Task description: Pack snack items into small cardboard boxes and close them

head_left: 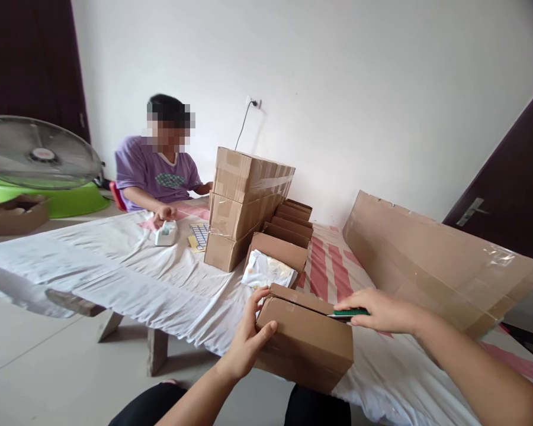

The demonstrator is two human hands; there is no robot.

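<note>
A small brown cardboard box rests at the near edge of the white-covered table. My left hand grips its left end, thumb on top and fingers behind. My right hand is closed on a green-handled tool, its tip lying on the box's top flap at the right end. Just behind stands an open box with a white plastic packet inside.
A row of open boxes and a stack of three taped cartons stand mid-table. A large flat cardboard sheet leans at right. Across the table a person in purple handles a white device. A fan stands at left.
</note>
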